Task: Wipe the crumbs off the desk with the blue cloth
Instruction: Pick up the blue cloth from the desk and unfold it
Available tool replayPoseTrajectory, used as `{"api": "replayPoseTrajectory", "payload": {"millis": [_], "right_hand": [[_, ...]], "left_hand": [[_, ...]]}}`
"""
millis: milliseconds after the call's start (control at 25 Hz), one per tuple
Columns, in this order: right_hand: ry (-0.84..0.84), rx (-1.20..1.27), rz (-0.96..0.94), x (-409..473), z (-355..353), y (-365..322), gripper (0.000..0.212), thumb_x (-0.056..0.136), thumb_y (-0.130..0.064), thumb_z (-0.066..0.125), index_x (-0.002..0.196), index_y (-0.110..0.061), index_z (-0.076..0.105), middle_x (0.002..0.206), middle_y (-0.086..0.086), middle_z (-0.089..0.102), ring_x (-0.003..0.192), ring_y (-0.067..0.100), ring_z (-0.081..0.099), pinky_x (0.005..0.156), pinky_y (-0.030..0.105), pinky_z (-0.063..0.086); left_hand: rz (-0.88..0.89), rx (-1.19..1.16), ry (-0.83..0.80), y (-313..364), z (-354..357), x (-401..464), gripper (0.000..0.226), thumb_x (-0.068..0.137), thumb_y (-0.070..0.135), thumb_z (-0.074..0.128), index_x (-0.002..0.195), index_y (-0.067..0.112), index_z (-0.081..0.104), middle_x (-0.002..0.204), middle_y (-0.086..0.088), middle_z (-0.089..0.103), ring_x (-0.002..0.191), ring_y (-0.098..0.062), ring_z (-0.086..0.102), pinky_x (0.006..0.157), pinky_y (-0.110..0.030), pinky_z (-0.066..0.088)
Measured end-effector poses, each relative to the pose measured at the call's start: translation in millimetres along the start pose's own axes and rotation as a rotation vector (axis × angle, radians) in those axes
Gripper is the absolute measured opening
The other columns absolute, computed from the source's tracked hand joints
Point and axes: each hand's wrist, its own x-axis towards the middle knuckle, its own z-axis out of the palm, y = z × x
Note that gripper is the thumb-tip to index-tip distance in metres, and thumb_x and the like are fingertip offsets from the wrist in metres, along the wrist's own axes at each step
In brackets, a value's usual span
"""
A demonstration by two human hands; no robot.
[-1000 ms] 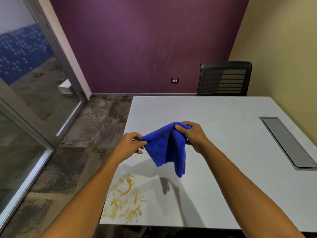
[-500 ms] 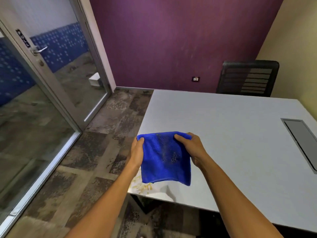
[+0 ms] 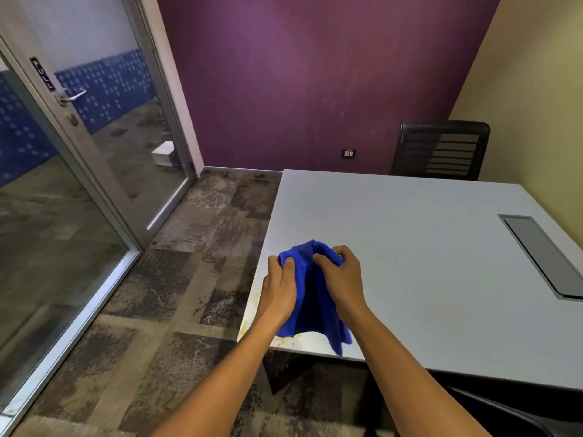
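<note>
The blue cloth [image 3: 310, 298] hangs bunched between both hands above the near left corner of the white desk [image 3: 410, 241]. My left hand [image 3: 279, 288] grips its left top edge. My right hand [image 3: 340, 279] grips the right top edge, close beside the left. Yellow crumbs [image 3: 285, 342] lie on the desk corner under the cloth, mostly hidden by the cloth and my left hand; a few show by the desk's left edge.
A grey cable hatch [image 3: 542, 253] is set in the desk at the right. A black mesh chair [image 3: 441, 149] stands behind the desk's far edge. A glass door [image 3: 79, 171] and patterned carpet are at the left.
My hands have come together, so the cloth that was spread flat is now bunched and folded. The view has shifted left and back from the desk.
</note>
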Motion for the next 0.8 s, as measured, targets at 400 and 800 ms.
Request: {"api": "replayPoseTrajectory", "payload": {"millis": [400,800], "right_hand": [[-0.257,0.055,-0.024,-82.6,35.1,1.2,0.047,0.099,-0.063,0.046,0.100,-0.030,0.079,0.098,-0.001,0.081,0.091,0.014,0.078,0.076,0.021,0.060],[-0.291,-0.118,0.152,-116.2,2.0,41.9,0.035,0.095,-0.049,0.065,0.113,-0.020,0.075,0.109,-0.004,0.079,0.101,0.016,0.075,0.085,0.033,0.059]], "left_hand": [[0.069,-0.288,-0.205,-42.5,-50.7,-37.6,0.044,0.086,0.052,0.065,0.119,0.035,0.039,0.115,0.012,0.063,0.097,0.004,0.066,0.085,-0.025,0.053],[-0.077,-0.646,-0.262,-76.0,-60.5,-45.2,0.027,0.096,0.029,0.060,0.118,0.014,0.067,0.115,-0.009,0.074,0.106,-0.026,0.071,0.082,-0.036,0.060]]}}
